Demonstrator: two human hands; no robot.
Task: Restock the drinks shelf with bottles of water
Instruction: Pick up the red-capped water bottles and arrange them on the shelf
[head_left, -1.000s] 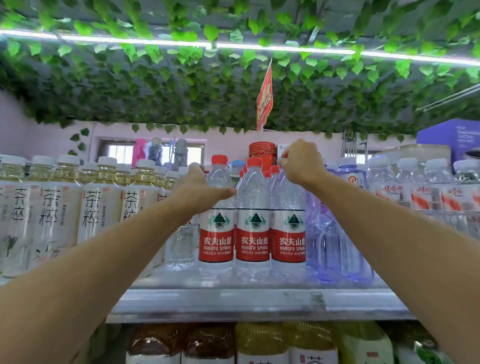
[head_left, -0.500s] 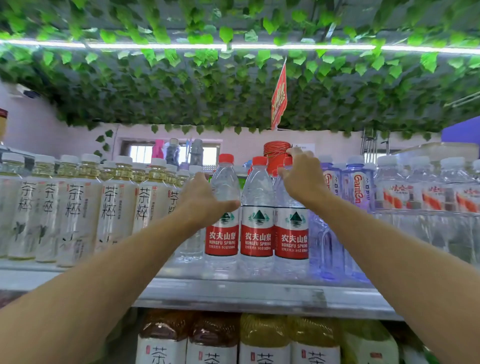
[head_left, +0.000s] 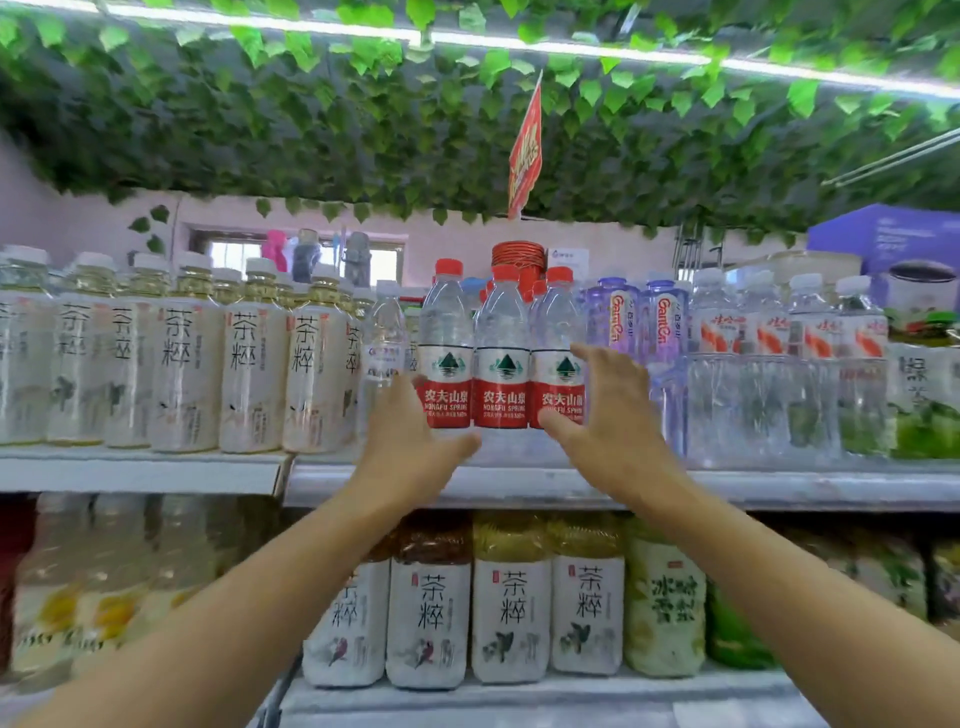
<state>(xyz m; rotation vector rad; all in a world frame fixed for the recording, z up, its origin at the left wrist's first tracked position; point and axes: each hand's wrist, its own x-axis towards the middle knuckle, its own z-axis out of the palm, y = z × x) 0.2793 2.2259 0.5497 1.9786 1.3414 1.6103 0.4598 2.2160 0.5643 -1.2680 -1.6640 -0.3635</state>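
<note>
Both my arms reach up toward the middle of the frame. My left hand (head_left: 410, 441) is spread loose, fingers relaxed, thumb out to the right, holding nothing; it sits in front of the lower part of the left red-capped water bottle (head_left: 445, 343), contact not clear. My right hand (head_left: 605, 415) is also spread, fingers straight and pointing up-left, thumb low; its fingertips overlap the right edge of the right water bottle (head_left: 557, 353), but I cannot tell if they actually touch. Nothing is gripped by either hand.

Three water bottles with red caps and red labels stand upright, side by side and touching, at the front of the upper shelf (head_left: 753, 486), centre frame; the middle bottle (head_left: 501, 358) is between my hands. More red caps show behind them.

Left of them: a clear bottle (head_left: 383, 343), then a row of pale tea bottles (head_left: 249, 358) across the left half. Right of them: purple-tinted bottles (head_left: 665, 322), then white-capped bottles (head_left: 810, 332). Lower shelf, bottom centre: more tea bottles (head_left: 511, 603). Green leaves (head_left: 311, 119) cover the top of the frame, a red flag sign (head_left: 525, 150) hangs at upper centre.
</note>
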